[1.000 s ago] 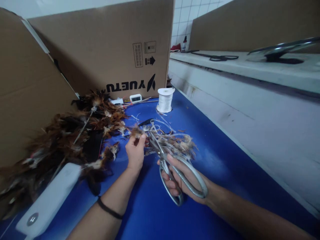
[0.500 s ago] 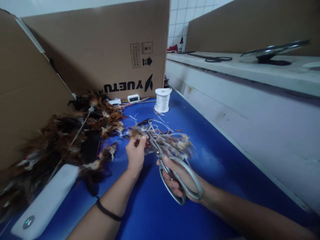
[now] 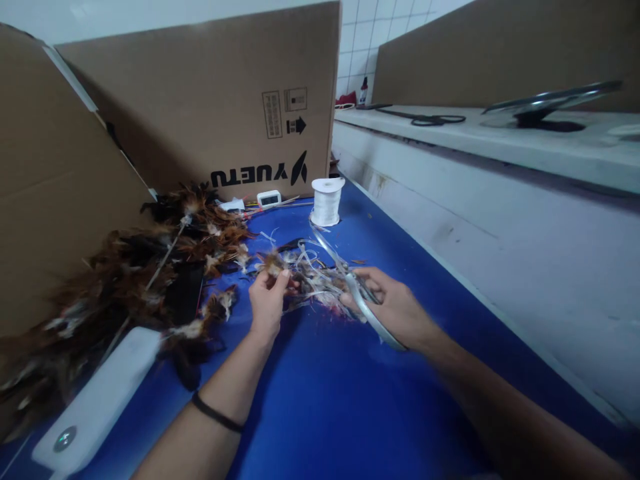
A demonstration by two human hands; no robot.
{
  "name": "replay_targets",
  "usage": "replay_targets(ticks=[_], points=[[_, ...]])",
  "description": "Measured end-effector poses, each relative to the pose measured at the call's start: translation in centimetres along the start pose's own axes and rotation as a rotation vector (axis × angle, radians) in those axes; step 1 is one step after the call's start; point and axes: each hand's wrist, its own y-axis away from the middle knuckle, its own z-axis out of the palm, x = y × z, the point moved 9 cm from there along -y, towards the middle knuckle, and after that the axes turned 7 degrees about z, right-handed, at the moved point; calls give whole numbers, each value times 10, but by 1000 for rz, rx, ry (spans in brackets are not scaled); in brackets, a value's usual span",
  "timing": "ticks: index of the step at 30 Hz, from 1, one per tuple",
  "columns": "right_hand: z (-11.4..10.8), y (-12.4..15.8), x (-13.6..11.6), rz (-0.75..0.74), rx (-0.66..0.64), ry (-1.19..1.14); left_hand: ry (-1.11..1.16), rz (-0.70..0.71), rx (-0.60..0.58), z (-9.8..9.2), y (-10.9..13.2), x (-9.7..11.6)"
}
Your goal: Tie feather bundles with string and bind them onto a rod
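Observation:
My left hand (image 3: 267,302) is closed in a pinch on a small brown feather tuft (image 3: 275,262) at the edge of a tangle of clear plastic strips and feather scraps (image 3: 320,277) on the blue table (image 3: 325,400). My right hand (image 3: 395,308) is closed around the handles of large metal scissors (image 3: 370,310), turned on their side with the blades reaching into the tangle. A big heap of brown and black feathers (image 3: 150,267) lies to the left of my left hand.
Cardboard sheets (image 3: 200,107) wall the left and back. A white thread spool (image 3: 325,200) and a small white timer (image 3: 269,197) stand at the back. A white device (image 3: 95,400) lies front left. A raised white ledge (image 3: 475,167) with black scissors (image 3: 425,119) runs along the right.
My right hand has moved forward and up with the scissors, from flat near the table front into the tangle, turning them sideways. My left hand has kept its pinch in place.

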Motion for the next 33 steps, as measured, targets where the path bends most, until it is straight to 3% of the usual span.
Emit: replay_targets(ticks=[2,5,10,22,28,33], points=[[-23,-7,-2,-57,192,276,2,-4,-12,0,-1,0],[-42,-17,5,-32,351,598,22,-15,-13,1,-2,-1],[-49,-34,27,85,349,875,9,-5,-5,-3,-4,-4],[-49,-31,26,106,340,1024,-162,96,63,-23,-19,0],[-51,-29,19,38,381,1071,-147,73,-71,-9,-13,3],[-56,-28,15,-1,436,1061,-234,-91,-209,3,-4,-8]])
